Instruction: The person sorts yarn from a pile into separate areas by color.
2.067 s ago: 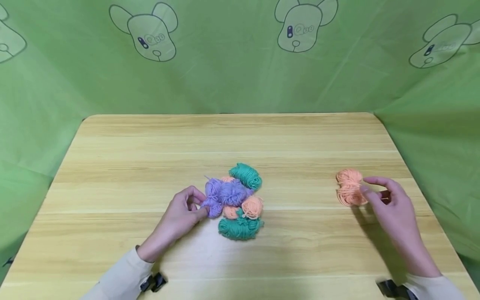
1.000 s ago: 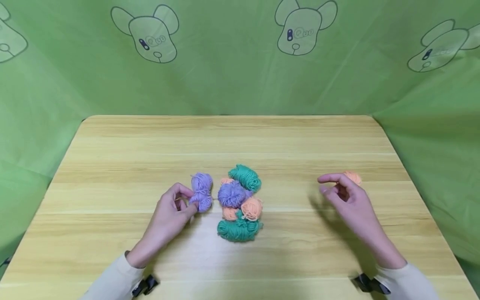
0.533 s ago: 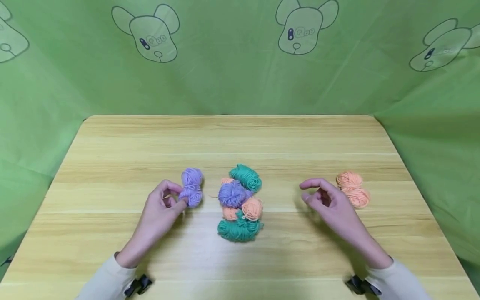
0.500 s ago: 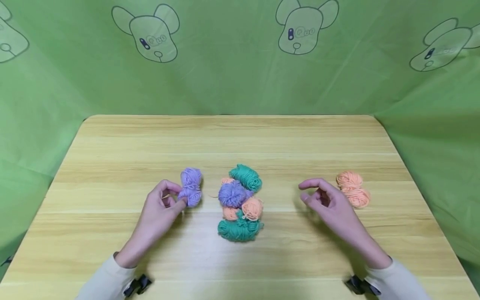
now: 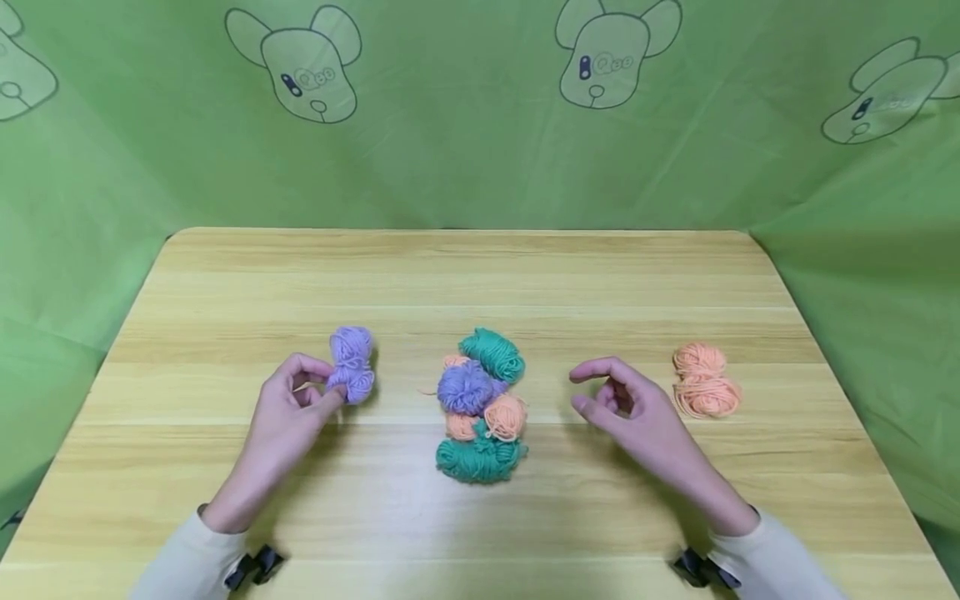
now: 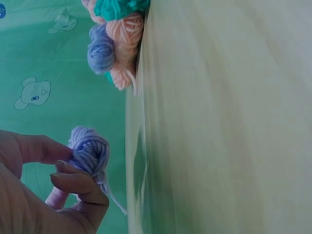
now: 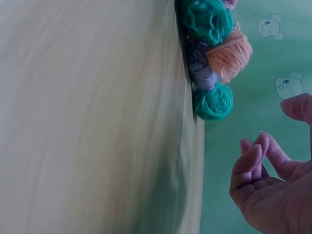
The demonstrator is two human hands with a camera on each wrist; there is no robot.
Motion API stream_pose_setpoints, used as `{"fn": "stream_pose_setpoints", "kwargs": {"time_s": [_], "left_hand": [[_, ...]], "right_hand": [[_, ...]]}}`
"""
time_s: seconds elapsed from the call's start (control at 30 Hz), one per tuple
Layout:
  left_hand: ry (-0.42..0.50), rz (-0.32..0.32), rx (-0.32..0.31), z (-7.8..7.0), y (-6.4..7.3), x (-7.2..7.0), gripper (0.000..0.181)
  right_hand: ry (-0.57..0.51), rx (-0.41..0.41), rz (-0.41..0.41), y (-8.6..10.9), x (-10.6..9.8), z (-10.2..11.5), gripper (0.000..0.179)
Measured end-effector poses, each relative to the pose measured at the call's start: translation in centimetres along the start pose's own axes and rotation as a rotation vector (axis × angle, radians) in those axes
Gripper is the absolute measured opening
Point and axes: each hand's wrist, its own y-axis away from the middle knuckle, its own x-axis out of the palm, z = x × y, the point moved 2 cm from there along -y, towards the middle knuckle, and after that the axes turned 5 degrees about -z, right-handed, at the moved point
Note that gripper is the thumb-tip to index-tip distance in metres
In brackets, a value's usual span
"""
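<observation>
Left hand (image 5: 288, 408) pinches purple skein (image 5: 351, 364), long axis front to back

Left side: left hand has the purple skein between thumb and index finger, at its near lobe; other fingers bent beneath. Skein is bow-shaped, two lobes with a tied waist. One end points away from the person, other end back toward the thumb; barely any slant. It sits just right of and beyond the left fingertips. Left wrist view: skein is off the table (image 5: 375, 275), loose strand dangling.

Between the hands: yarn pile, well apart from both. Far end, teal skein (image 5: 492, 355), slanting far-left to near-right. Then purple bundle (image 5: 465, 387), fluffy end up, with peach ball (image 5: 506, 417) at its near right. Nearest the person, lower teal skein (image 5: 480, 461), axis crosswise.

Right side: right hand (image 5: 637, 408) holds nothing; thumb and index apart, remaining fingers loosely curled, fingertips toward the pile. Held skein is across the pile from it, well apart. Peach skein (image 5: 705, 380) lies just right of the right hand, two lobes, axis roughly front to back.

Beyond both hands: green cloth (image 5: 457, 150) with outlined animal heads. Writing on the head beyond the right hand looks like "Qee"; blurry, others harder to read.
</observation>
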Motion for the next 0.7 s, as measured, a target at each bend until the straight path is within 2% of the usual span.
{"fn": "stream_pose_setpoints", "kwargs": {"time_s": [0.3, 0.7], "left_hand": [[-0.007, -0.042, -0.024, 0.5, -0.4, -1.5, 0.033], [-0.015, -0.064, -0.045, 1.0, -0.7, -2.9, 0.032]], "right_hand": [[-0.005, -0.010, 0.065, -0.1, 1.3, 0.7, 0.037], [-0.012, -0.058, 0.097, -0.3, 2.9, 1.2, 0.036]]}}
